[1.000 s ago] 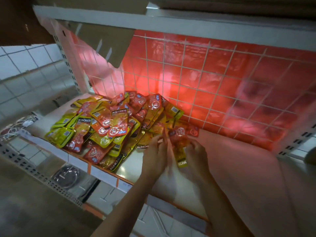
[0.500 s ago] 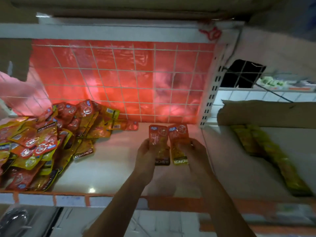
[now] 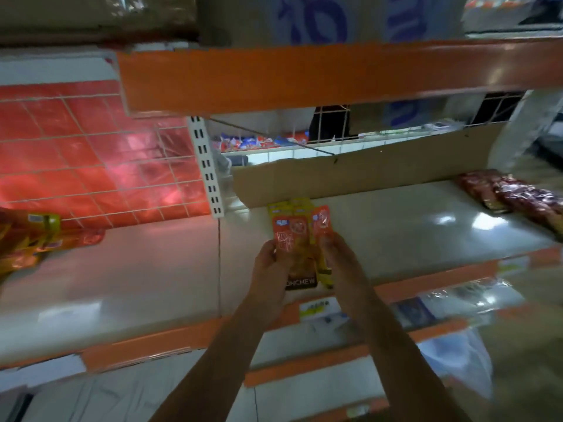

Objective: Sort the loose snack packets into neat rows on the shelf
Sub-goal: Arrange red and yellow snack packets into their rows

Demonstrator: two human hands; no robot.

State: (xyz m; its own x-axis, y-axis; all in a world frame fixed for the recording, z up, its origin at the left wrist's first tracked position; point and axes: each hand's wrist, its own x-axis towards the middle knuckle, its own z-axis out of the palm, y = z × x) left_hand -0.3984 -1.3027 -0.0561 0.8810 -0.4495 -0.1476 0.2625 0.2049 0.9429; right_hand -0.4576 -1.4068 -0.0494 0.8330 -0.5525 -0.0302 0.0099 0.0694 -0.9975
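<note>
Two orange snack packets point(image 3: 291, 239) were held side by side over the shelf point(image 3: 411, 239), near its front edge. One was gripped by the left hand point(image 3: 269, 264) and the other by the right hand point(image 3: 338, 257). Both grips were closed round the lower halves, so the tops were left free.

It looked as if the packets were kept upright and close together so that their edges could be matched before they were laid down in a row. Some yellow packets point(image 3: 289, 205) were seen just behind them, toward the back edge, by a cardboard wall point(image 3: 365, 178). It could not be told whether these were also held or were lying on the shelf.

The loose pile point(image 3: 33, 239) was left well apart, at the shelf's left end, so much sorting was likely not yet done. Dark red packs point(image 3: 515, 193) were lined up at the right end.
</note>
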